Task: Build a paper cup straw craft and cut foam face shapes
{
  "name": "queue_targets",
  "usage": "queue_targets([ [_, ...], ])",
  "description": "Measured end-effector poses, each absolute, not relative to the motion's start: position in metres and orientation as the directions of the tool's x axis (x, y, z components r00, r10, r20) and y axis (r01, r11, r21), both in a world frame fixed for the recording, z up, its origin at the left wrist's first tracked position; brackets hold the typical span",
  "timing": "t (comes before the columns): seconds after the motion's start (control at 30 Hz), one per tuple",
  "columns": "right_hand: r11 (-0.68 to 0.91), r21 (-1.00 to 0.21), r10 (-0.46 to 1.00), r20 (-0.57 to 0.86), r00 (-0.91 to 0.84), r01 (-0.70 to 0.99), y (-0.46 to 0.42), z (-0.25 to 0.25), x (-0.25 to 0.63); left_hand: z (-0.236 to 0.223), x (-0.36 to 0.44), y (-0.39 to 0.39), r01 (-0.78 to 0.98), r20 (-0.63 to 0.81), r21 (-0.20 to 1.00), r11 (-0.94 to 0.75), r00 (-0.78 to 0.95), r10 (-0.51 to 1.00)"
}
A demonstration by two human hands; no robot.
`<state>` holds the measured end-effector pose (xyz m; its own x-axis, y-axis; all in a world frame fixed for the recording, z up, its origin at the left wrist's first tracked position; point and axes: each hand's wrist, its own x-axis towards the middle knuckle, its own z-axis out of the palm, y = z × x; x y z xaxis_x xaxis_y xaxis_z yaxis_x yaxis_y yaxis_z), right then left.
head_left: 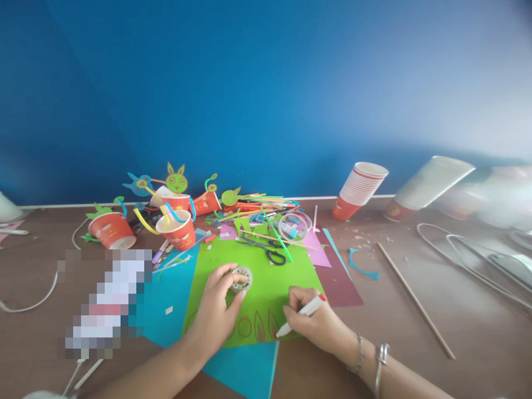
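My right hand (pixel 310 316) grips a white marker (pixel 305 309) with a red end, its tip on the green paper (pixel 270 282). Beside the tip are drawn ear shapes (pixel 265 324) and a circle, outlined in reddish brown near the paper's front edge. With fingers and thumb curled about it, my left hand (pixel 220 302) holds a small roll of tape (pixel 242 279) over the same sheet. My left wrist covers part of the drawn row. Black-handled scissors (pixel 274 255) lie near the sheet's far edge.
Blue paper (pixel 233 366) lies under the green sheet. Red paper cups (pixel 178 235) with straws and cut-out animal heads stand at back left. Scraps and straws (pixel 266 208) pile up behind the sheet. Stacked cups (pixel 361 185), a wooden stick (pixel 415 299) and cables (pixel 465 257) are on the right.
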<state>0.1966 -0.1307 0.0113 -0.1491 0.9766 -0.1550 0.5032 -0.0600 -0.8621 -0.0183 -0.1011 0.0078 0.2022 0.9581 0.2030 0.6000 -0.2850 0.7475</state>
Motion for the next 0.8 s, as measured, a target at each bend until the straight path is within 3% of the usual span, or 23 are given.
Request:
queue_targets([
  [0.8, -0.095, -0.856, 0.99, -0.133, -0.039, 0.508, -0.1284, 0.0106, 0.1939, 0.0085, -0.0189, -0.102, 0.596, 0.189, 0.753, -0.278, 0.209, 0.959],
])
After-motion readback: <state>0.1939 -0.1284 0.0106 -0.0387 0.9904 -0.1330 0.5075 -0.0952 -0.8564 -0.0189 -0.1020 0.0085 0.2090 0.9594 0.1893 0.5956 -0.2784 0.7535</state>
